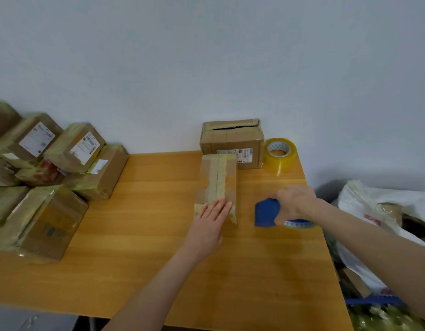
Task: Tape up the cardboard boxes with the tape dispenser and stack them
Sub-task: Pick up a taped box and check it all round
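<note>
A narrow cardboard box (220, 180) lies lengthwise in the middle of the wooden table (147, 223), with yellowish tape running along its top seam. My left hand (210, 223) rests flat on its near end with straight fingers. To the right, my right hand (294, 204) grips the blue tape dispenser (266, 212), which sits on the table beside the box. Behind the narrow box a second cardboard box (233, 139) stands against the wall, its top flap gaping.
A spare roll of clear yellowish tape (279, 152) stands at the table's far right corner. A heap of several taped boxes (51, 168) fills the left side. White bags and clutter (378, 211) lie off the right edge.
</note>
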